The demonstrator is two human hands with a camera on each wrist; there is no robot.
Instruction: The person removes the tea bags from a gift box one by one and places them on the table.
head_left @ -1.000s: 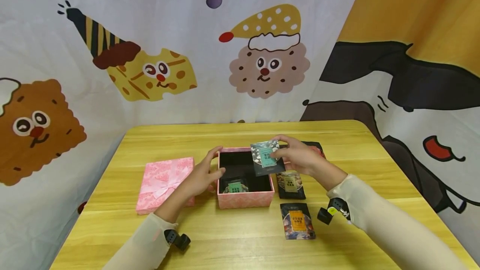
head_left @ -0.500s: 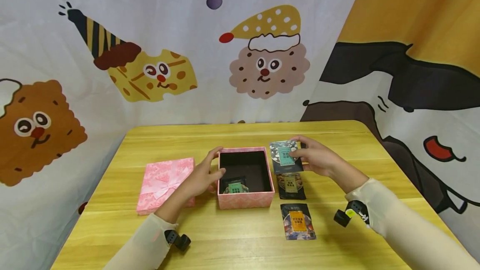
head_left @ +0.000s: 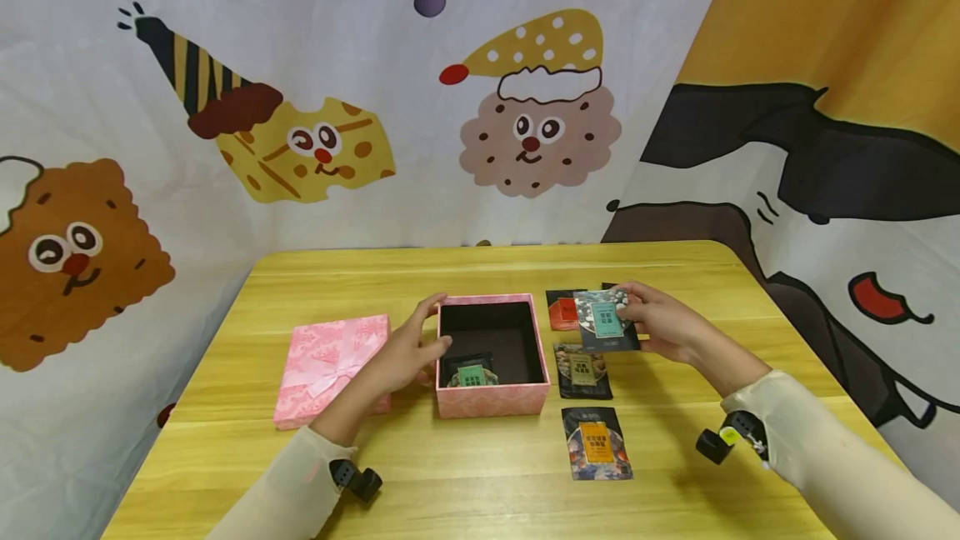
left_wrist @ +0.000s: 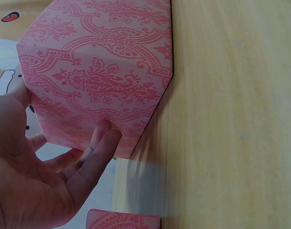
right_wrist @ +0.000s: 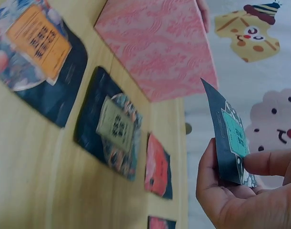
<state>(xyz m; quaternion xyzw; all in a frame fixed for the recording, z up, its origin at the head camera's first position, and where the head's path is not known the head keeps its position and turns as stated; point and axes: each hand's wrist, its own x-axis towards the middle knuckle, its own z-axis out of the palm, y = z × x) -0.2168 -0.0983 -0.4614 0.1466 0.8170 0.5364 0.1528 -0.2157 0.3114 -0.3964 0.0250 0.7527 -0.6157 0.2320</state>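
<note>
My left hand (head_left: 411, 348) holds the left wall of the open pink box (head_left: 492, 400), its thumb at the rim. In the left wrist view, two fingertips press the patterned wall (left_wrist: 102, 81). My right hand (head_left: 667, 325) pinches a flat dark sachet with a teal label (head_left: 606, 321) between thumb and fingers, raised above the table right of the box. One sachet with a green label (head_left: 471, 373) lies inside the box. Below the held sachet lies one with an olive label (head_left: 582, 371); a red sachet (head_left: 562, 310) is partly hidden behind it.
The pink lid with a ribbon bow (head_left: 330, 369) lies left of the box. A sachet with an orange label (head_left: 597, 443) lies nearest me on the right. Another sachet (right_wrist: 160, 223) shows at the lower edge of the right wrist view. A printed curtain (head_left: 420, 215) hangs behind the table.
My right hand has carried the teal-labelled sachet rightward from over the box, bringing the red sachet into sight. The left hand and box have stayed in place.
</note>
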